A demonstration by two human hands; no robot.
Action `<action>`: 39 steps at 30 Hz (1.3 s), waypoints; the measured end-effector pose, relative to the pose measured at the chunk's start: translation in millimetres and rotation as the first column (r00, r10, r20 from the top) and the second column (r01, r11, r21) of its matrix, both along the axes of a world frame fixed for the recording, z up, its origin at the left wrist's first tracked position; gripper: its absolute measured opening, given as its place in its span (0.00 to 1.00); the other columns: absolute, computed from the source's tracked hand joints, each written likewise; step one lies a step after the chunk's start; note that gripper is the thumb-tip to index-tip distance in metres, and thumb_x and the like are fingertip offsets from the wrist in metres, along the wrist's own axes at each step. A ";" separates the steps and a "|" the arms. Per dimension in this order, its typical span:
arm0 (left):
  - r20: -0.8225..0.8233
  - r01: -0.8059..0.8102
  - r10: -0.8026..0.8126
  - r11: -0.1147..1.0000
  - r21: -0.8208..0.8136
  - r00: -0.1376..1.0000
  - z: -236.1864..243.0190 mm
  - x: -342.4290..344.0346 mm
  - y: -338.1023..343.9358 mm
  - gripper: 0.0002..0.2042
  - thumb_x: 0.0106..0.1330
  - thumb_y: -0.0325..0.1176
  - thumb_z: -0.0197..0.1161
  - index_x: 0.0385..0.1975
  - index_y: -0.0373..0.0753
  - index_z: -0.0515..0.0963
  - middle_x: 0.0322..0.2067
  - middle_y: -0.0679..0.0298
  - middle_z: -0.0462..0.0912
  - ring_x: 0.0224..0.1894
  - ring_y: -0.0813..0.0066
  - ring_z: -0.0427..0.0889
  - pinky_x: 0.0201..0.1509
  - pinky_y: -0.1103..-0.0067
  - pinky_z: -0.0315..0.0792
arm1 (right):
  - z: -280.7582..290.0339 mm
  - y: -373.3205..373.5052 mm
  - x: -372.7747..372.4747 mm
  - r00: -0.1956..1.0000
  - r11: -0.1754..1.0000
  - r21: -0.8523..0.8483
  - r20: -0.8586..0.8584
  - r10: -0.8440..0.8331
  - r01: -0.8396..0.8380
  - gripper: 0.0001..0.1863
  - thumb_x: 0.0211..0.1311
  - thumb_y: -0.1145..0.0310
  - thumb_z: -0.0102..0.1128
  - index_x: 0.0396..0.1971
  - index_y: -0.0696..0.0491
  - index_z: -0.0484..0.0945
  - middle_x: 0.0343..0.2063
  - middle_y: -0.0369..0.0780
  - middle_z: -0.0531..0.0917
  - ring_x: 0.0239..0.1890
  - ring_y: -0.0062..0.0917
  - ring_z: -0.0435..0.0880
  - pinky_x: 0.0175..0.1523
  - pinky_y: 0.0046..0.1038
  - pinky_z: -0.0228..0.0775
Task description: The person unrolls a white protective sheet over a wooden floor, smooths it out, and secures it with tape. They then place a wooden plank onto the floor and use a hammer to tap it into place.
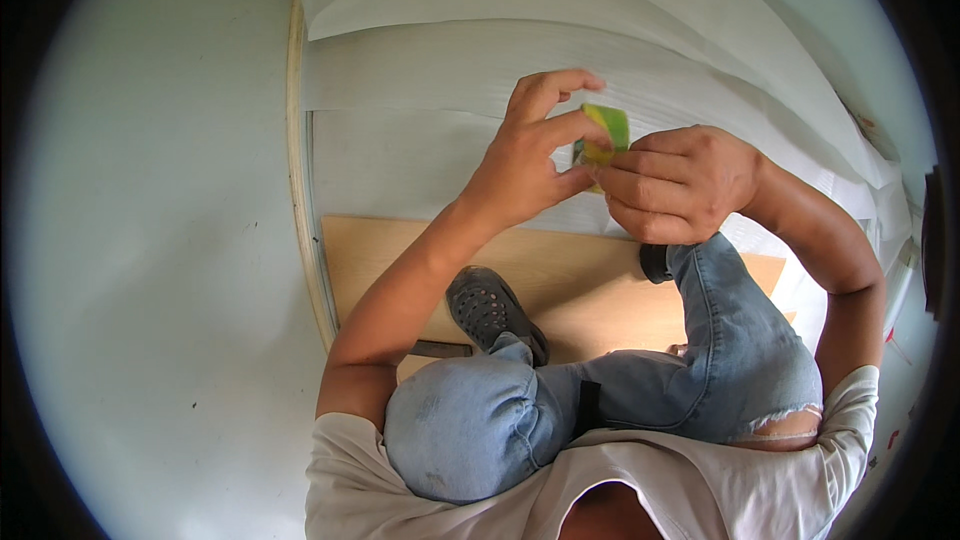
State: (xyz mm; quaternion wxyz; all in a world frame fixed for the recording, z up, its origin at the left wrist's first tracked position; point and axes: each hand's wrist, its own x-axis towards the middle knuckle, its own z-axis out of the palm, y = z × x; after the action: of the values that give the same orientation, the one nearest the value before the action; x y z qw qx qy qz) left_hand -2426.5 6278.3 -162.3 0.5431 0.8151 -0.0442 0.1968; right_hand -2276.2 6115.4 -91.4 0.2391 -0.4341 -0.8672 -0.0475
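A small boxy green-and-yellow object [614,124] is held up between my two hands, above the far side of the board. Motion blurs it and fingers cover part of it, so its exact kind does not show. My left hand [522,162] grips its left side between thumb and a finger, while the index finger is raised clear above. From the right, my right hand [682,185] closes on its lower edge with curled fingers. The fingertips of both hands nearly meet there.
Below the hands lies a light wooden board [400,240]. White sheeting [420,65] covers the far side. A pale wall [160,240] rises at left. My bent legs in jeans [470,430] and a dark clog [490,305] fill the near middle. Beside the clog lies a dark flat bar [440,349].
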 end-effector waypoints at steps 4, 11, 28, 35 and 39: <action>-0.069 0.017 -0.023 0.997 -0.078 0.997 -2.9 -9.8 4.8 0.10 0.49 0.20 0.75 0.29 0.38 0.81 0.40 0.65 0.84 0.44 0.63 0.82 0.50 0.70 0.76 | -6.6 0.8 -5.6 0.974 0.984 -0.039 -0.140 -0.177 0.174 0.13 0.54 0.73 0.67 0.39 0.59 0.78 0.42 0.44 0.84 0.37 0.32 0.86 0.38 0.29 0.81; -0.307 -0.416 0.331 0.867 -0.274 0.892 -19.1 -41.2 -11.2 0.04 0.60 0.22 0.73 0.30 0.35 0.84 0.35 0.62 0.87 0.39 0.74 0.84 0.46 0.78 0.78 | -48.9 -19.6 -59.6 0.411 0.434 -0.871 -0.317 -0.855 0.229 0.30 0.70 0.56 0.65 0.63 0.59 0.71 0.55 0.50 0.83 0.58 0.43 0.83 0.63 0.37 0.74; -0.389 -0.927 0.843 0.358 -0.107 0.371 -93.0 -136.4 156.9 0.02 0.71 0.23 0.65 0.34 0.33 0.82 0.34 0.61 0.87 0.38 0.74 0.85 0.45 0.78 0.79 | -67.6 -148.4 21.0 0.473 -0.127 -0.985 0.166 -0.865 0.114 0.18 0.67 0.58 0.69 0.38 0.60 0.81 0.26 0.42 0.85 0.26 0.26 0.86 0.37 0.31 0.77; -0.101 -0.770 0.850 0.514 0.378 0.517 -153.2 -141.7 203.1 0.03 0.71 0.26 0.65 0.38 0.34 0.81 0.42 0.56 0.88 0.44 0.63 0.87 0.47 0.72 0.81 | -68.7 -144.8 8.0 0.347 -0.248 -0.944 0.312 -0.884 0.216 0.18 0.66 0.59 0.69 0.38 0.61 0.82 0.25 0.44 0.85 0.25 0.29 0.86 0.36 0.33 0.77; 0.019 -0.595 0.800 0.430 0.679 0.600 -178.7 -129.5 213.8 0.06 0.69 0.27 0.65 0.41 0.34 0.81 0.41 0.52 0.87 0.44 0.53 0.85 0.47 0.68 0.81 | -82.2 -140.1 12.4 0.317 -0.216 -0.951 0.279 -0.906 0.221 0.16 0.67 0.62 0.68 0.39 0.62 0.82 0.25 0.44 0.84 0.25 0.28 0.86 0.35 0.32 0.77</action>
State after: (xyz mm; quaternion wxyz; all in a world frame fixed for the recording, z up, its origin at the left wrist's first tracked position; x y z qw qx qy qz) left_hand -2556.0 6492.1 -341.0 0.1068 0.9058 0.3247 0.2504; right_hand -2263.8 5975.3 -173.6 0.1027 -0.8365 -0.2200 0.4913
